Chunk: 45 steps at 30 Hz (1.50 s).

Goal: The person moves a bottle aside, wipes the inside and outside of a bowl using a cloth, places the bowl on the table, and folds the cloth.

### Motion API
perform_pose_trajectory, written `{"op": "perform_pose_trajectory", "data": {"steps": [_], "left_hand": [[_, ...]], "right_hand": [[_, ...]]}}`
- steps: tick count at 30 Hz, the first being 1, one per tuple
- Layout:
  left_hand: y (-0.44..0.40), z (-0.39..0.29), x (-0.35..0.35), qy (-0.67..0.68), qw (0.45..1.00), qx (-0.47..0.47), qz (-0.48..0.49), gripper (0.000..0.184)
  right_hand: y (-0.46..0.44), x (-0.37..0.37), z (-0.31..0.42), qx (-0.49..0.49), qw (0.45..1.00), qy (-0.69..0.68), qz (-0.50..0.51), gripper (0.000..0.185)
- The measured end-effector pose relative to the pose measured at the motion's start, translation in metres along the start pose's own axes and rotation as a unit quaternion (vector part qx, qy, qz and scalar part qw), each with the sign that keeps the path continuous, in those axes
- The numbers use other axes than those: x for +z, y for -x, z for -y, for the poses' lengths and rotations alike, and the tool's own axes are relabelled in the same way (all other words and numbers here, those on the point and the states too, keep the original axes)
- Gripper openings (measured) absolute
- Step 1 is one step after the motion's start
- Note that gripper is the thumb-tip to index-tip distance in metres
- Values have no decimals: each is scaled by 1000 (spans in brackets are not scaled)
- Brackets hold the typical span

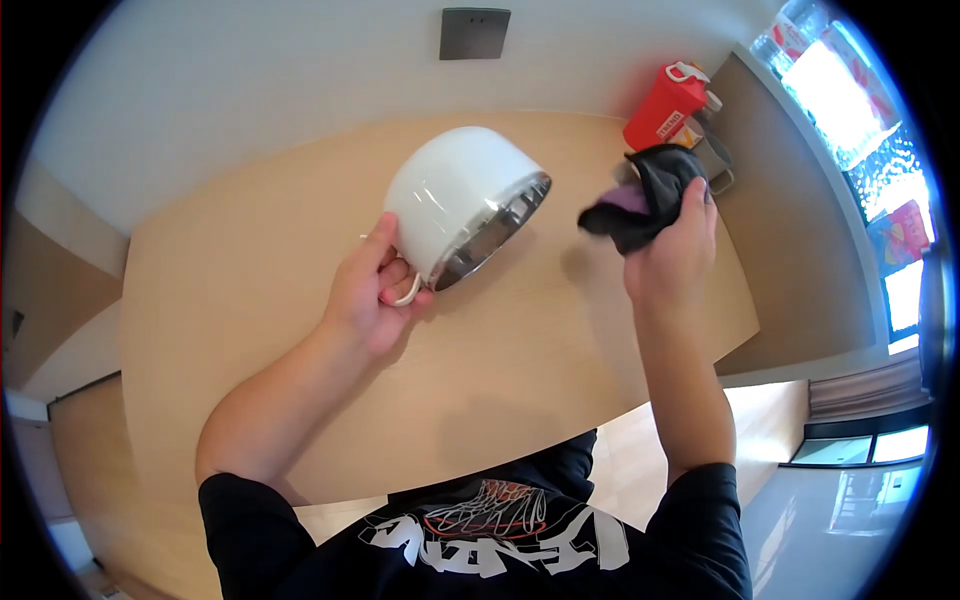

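Observation:
A white pot (455, 190) with a shiny metal inside is held up over the table, tipped so its mouth faces down and to the right. My left hand (378, 285) is closed round its small looped handle at the lower left, the thumb pressed on the outer wall. To the right, my right hand (675, 245) grips a bunched dark cloth (650, 200) with a purple patch showing. The cloth is raised above the table and apart from the pot.
The light wooden table (260, 250) spreads beneath both hands. At its back right corner stand a red bottle (665, 105) and a grey mug (713, 160), beside a wooden side panel (790, 200). A socket plate (475, 33) is on the wall behind.

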<state>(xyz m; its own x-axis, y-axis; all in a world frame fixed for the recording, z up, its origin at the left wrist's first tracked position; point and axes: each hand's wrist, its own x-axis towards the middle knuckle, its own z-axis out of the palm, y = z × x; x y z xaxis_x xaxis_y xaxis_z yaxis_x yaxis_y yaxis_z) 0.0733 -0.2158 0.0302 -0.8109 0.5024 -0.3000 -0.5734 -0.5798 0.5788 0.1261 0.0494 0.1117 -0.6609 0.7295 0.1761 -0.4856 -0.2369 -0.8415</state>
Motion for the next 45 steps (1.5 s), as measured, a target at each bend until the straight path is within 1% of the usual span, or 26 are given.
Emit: {"op": "perform_pose_trajectory", "data": {"steps": [2, 5, 7, 8, 9, 10, 12, 14, 16, 17, 19, 20, 22, 25, 28, 30, 31, 32, 33, 35, 36, 39, 40, 43, 44, 45], "left_hand": [[0, -5, -3, 17, 1000, -12, -18, 38], [-5, -16, -7, -13, 998, -8, -62, 38], [-12, -20, -9, -38, 993, -17, -108, 40], [-12, -22, -9, -59, 994, -20, -93, 44], [-8, -26, -6, -80, 993, -24, -79, 48], [-5, -28, -3, -101, 992, -29, -65, 54], [-5, -31, -1, -134, 988, -15, -82, 55], [-9, -33, -3, -157, 984, -6, -81, 56], [-11, -37, -8, -177, 982, -7, -67, 59], [-10, -37, -7, -220, 972, 26, -72, 62], [-3, -37, 8, -311, 943, 90, -77, 69], [-3, -35, 5, -392, 904, 142, -90, 75], [-8, -32, -5, -541, 798, 244, -104, 86], [-13, -41, 12, -620, 689, 376, -8, 101], [-19, -39, 68, -637, 697, 328, 21, 101], [-28, -46, 88, -664, 699, 266, -3, 95], [-30, -47, 96, -678, 697, 235, -15, 93], [-32, -49, 96, -691, 678, 252, -11, 85], [-35, -49, 90, -689, 670, 274, 2, 84], [-36, -47, 75, -684, 655, 320, 25, 83], [-32, -46, 72, -679, 659, 324, 19, 81], [-28, -41, 63, -696, 620, 363, 17, 81], [-25, -39, 64, -699, 616, 363, 12, 80], [-17, -31, 69, -699, 605, 381, -5, 78], [-17, -28, 67, -695, 602, 393, -10, 78], [-18, -25, 65, -690, 600, 404, -14, 77]], "right_hand": [[18, 10, -9, -41, 998, -39, 23, 27], [20, -10, -73, -206, 965, 135, 93, 30], [27, -7, -90, -305, 888, 236, 250, 40], [27, -11, -90, -314, 825, 335, 329, 37], [22, -9, -87, -353, 749, 419, 373, 32], [25, -7, -84, -409, 683, 490, 355, 28], [26, -9, -89, -427, 630, 555, 335, 27], [19, -16, -106, -364, 671, 549, 340, 31], [18, -16, -112, -305, 685, 553, 363, 32], [19, -16, -114, -275, 693, 554, 372, 32], [21, -15, -112, -272, 678, 570, 375, 31], [22, -16, -111, -271, 672, 578, 375, 31], [21, -18, -111, -305, 664, 576, 366, 28], [23, -16, -108, -338, 663, 555, 371, 25], [30, -18, -109, -347, 665, 540, 381, 23], [29, -19, -108, -354, 661, 539, 384, 19], [28, -20, -106, -336, 654, 546, 401, 18], [27, -20, -104, -316, 649, 553, 417, 18], [26, -21, -102, -296, 642, 558, 433, 17], [26, -18, -104, -350, 590, 578, 442, 19], [27, -16, -104, -375, 563, 586, 447, 21], [24, 11, -108, -362, 560, 640, 382, 27], [19, 20, -99, -362, 578, 618, 390, 30], [23, 37, -120, -361, 563, 656, 349, 27], [30, 38, -127, -352, 546, 678, 343, 26], [38, 38, -129, -319, 553, 675, 370, 24]]}}
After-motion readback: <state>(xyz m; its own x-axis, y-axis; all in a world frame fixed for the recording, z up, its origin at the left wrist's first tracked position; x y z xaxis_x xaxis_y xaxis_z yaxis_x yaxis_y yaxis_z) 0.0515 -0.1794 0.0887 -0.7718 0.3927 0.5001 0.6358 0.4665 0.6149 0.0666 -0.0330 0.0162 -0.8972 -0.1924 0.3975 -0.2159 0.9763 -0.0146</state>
